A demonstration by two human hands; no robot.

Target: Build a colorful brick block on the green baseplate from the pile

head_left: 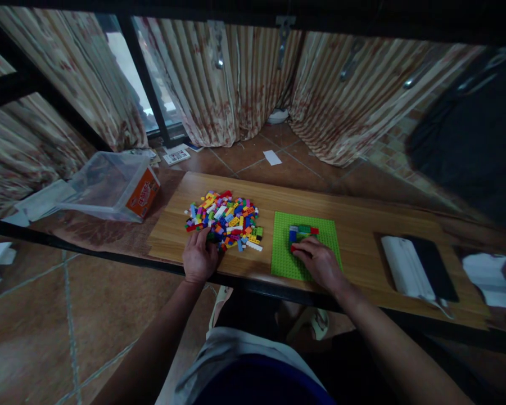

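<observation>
My left hand (200, 256) rests at the near left edge of a heap of loose toy bricks (231, 216) in many colours. Its fingers are apart and touch the bricks, and I see nothing held in them. On the green studded baseplate (284, 264), several bricks form an angled row: a blue brick (293, 233), a green brick (305, 229) and a red one (315, 231) at the right end. Just in front of the blue brick, my right hand (318, 261) pinches a small red brick (294, 247) between thumb and fingers. Whether that brick touches the plate is hidden.
A clear plastic bin (105, 185) with an orange label stands left of the wooden board (362, 225). On the right lie a white pouch (407, 267) and a dark flat item (434, 267). Another person's dark clothing (472, 135) shows at far right.
</observation>
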